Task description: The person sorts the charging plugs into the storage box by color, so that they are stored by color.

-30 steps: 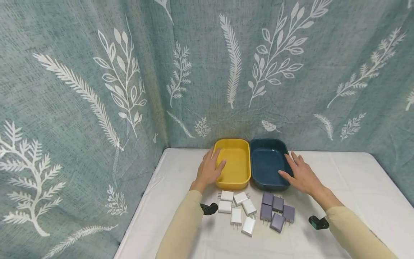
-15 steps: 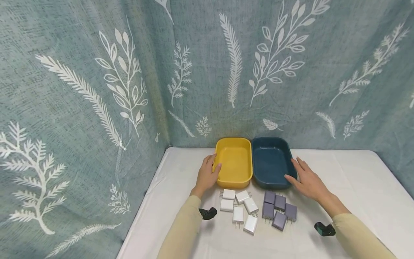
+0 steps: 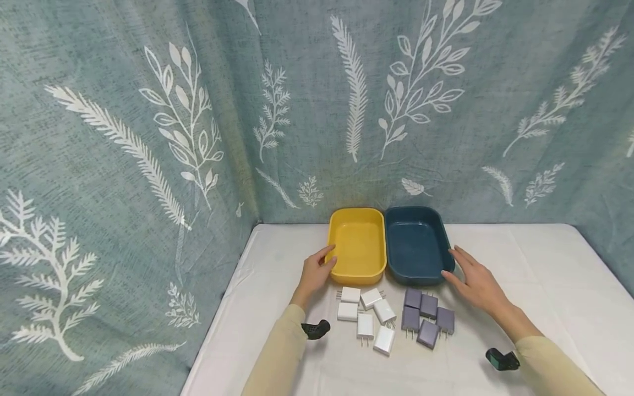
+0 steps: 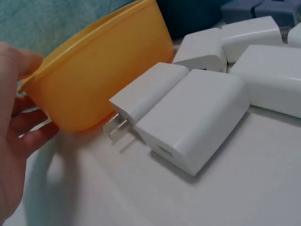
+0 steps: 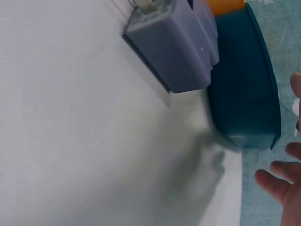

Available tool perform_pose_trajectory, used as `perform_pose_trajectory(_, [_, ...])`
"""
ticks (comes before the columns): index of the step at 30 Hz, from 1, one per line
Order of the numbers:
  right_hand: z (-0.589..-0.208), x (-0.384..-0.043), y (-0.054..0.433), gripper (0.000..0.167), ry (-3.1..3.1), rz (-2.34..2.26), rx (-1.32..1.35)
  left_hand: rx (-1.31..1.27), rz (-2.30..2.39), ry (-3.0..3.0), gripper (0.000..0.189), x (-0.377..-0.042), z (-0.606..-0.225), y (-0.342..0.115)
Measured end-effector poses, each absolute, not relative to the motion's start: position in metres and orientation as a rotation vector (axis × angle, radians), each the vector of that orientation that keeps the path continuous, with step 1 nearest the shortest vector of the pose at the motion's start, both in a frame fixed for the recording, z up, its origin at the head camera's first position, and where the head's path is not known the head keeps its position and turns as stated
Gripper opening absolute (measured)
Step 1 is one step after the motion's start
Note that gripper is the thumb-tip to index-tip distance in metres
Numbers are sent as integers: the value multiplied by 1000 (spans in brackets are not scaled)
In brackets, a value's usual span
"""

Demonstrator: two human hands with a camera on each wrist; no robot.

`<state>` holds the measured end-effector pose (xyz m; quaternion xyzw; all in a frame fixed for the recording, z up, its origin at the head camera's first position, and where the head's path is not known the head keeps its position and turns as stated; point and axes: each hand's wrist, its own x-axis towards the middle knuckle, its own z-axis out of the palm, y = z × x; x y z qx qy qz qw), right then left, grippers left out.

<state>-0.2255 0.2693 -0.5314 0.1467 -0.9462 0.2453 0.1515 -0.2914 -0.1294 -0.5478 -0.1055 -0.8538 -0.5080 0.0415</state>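
My left hand [image 3: 314, 272] is at the left side of a yellow tray [image 3: 356, 276]. In the left wrist view its thumb [image 4: 29, 62] touches the rim, with the other fingers low against the outer wall. At the right side of a dark blue tray [image 3: 418, 275], which stands beside the yellow one, my right hand [image 3: 477, 280] is spread with nothing in it. The right wrist view has its fingers [image 5: 275, 186] apart from the tray wall. White plug chargers [image 3: 365, 325] lie in front of the yellow tray, and purple plug chargers [image 3: 428, 333] in front of the blue one.
Both trays stand at the back of the white-covered table [image 3: 396, 377], close to a patterned blue-green curtain [image 3: 307, 137]. The curtain also runs along the left edge. Several chargers lie close together with prongs showing between the forearms.
Both hands have drawn back toward the front along the trays' outer sides. My right hand has also shifted right, away from the blue tray. The chargers have stayed in place.
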Motion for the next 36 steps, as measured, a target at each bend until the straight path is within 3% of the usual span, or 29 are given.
perform_pose_trajectory(10, [-541,-207,267,56,-2690,783,393,-218,-2051,-2423,53,-284,-558,-145])
perform_pose_trajectory(36, [-567,-171,264,60,-2657,1002,332,-135,-2232,-2281,50,-276,-568,-148])
